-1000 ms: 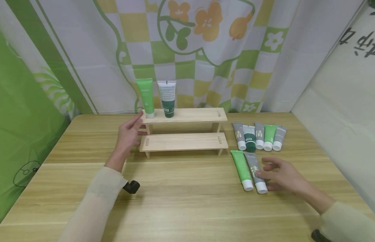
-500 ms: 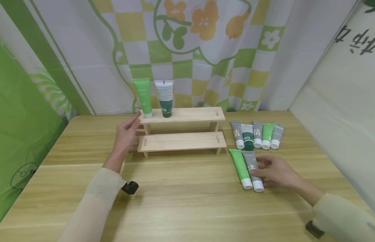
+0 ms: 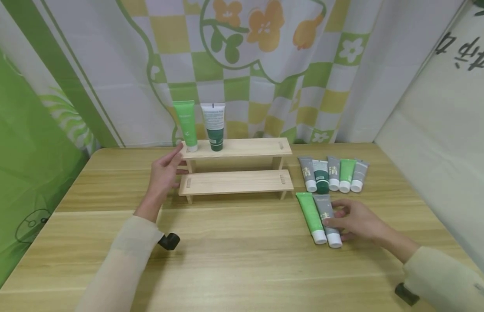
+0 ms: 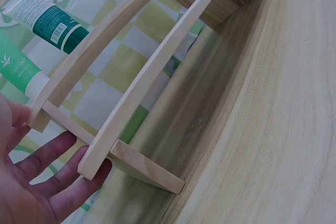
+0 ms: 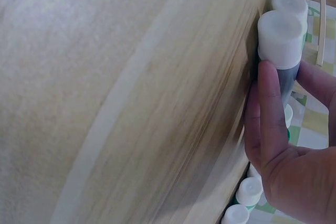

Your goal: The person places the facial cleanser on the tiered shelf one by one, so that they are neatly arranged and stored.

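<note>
At the left end of a two-tier wooden rack (image 3: pixel 236 182) is my left hand (image 3: pixel 164 173). Its spread, fairly straight fingers (image 4: pixel 73 198) touch the upper shelf's end and the side pieces below. A green tube (image 3: pixel 186 125) and a white and dark green tube (image 3: pixel 214 128) stand on their caps on the upper shelf. To the right, my right hand (image 3: pixel 355 219) grips a grey tube (image 3: pixel 324 208) near its white cap, thumb on one side and fingers on the other. Another green tube (image 3: pixel 311 216) lies right beside it. Whether the grey tube is off the table, I cannot tell.
Behind these, a row of several grey, green and dark green tubes (image 3: pixel 333 174) lies on the wooden table (image 3: pixel 226 268). A patterned curtain (image 3: pixel 261 78) hangs behind the rack, and a pale cloth wall (image 3: pixel 441 143) borders the right side.
My right hand has moved slightly left and closed its fingers on the grey tube, which has come a little closer to the green one. My left hand stays at the rack.
</note>
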{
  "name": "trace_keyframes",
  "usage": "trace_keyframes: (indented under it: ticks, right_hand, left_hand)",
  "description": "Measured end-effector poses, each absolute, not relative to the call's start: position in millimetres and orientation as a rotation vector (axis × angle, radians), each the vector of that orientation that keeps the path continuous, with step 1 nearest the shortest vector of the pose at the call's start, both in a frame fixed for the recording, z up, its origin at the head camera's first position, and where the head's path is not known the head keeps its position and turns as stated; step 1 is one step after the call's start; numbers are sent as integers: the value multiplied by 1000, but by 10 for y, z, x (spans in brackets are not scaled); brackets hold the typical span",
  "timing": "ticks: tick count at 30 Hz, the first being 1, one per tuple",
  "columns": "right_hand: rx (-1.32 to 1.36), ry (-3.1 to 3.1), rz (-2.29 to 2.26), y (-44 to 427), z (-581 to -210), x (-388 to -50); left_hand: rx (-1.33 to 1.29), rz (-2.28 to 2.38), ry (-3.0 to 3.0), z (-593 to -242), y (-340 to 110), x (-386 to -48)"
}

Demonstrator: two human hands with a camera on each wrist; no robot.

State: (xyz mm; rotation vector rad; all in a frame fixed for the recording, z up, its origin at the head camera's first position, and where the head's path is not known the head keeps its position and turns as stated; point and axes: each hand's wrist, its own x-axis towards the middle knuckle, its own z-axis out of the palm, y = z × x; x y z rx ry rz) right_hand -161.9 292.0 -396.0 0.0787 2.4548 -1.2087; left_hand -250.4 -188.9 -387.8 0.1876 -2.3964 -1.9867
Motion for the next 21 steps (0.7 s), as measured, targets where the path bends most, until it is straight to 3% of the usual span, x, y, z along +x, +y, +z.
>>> trace_keyframes:
  ticks: [21]
  right_hand:
    - [19,2455,-1249,2945,-3918,-1580]
  left_hand:
    - [177,-1972,-2412,-3876,-1895,-2507]
